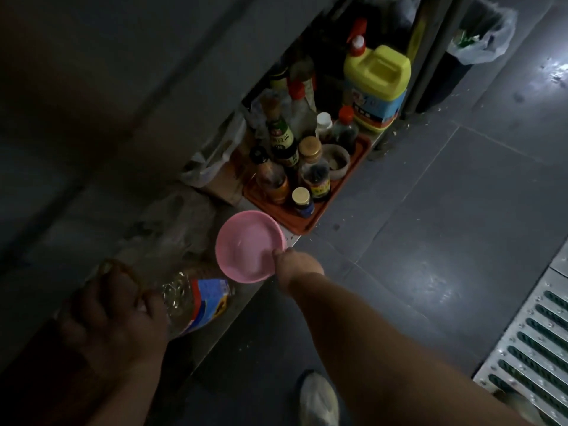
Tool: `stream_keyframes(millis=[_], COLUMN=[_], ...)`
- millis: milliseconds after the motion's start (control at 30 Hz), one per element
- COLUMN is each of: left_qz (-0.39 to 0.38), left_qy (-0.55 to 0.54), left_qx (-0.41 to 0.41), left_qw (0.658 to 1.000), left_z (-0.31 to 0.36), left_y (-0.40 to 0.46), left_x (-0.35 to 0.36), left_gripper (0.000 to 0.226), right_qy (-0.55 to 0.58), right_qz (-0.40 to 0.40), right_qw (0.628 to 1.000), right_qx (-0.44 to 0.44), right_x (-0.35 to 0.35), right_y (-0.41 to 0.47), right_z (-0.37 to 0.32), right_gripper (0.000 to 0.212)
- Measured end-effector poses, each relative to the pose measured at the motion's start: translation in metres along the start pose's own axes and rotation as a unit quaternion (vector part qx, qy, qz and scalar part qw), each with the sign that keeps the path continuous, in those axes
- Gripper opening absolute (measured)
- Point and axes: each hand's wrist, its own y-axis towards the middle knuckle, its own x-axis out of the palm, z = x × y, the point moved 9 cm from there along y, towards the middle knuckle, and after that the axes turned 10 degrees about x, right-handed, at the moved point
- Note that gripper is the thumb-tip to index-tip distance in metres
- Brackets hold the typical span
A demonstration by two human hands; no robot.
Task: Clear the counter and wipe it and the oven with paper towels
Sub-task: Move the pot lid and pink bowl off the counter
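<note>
Right hand (296,264) pinches the pink bowl's (247,245) rim beside the sauce-bottle tray (344,186); left hand (118,315) grips the oil bottle's (196,302) handle.

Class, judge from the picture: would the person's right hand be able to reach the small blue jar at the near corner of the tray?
Probably not yet: the right hand pinches the pink bowl, which lies between it and the blue jar on the tray.

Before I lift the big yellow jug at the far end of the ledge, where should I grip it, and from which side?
Grip the yellow jug by the handle moulded into its top, coming from above. The orange tray of sauce bottles crowds its near side, and its body looks too wide for one hand. Both hands are busy: right hand holds the pink bowl.
</note>
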Motion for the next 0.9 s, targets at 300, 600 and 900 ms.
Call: stream_keyframes(millis=[300, 600, 900], left_qz=[0.113, -0.006, -0.227], left_qy=[0.113, 0.026, -0.002], left_qx=[0.131, 0.113, 0.165], left_qw=[0.978, 0.993, 0.96], left_z=[0.022, 0.069, 0.197], left_y=[-0.011, -0.076, -0.081], left_x=[-0.01, -0.061, -0.18], left_gripper=[0.045, 0.065, 0.054], right_qy=[0.017, -0.026, -0.114], right_qz=[0.036, 0.081, 0.089], right_qw=[0.998, 0.996, 0.988], right_qx=[-0.038, -0.004, 0.05], right_x=[-0.01, -0.112, -0.296], right_y=[0.013, -0.079, -0.25], right_z=[-0.027, 0.035, 0.088], right_gripper=[0.065, 0.064, 0.068])
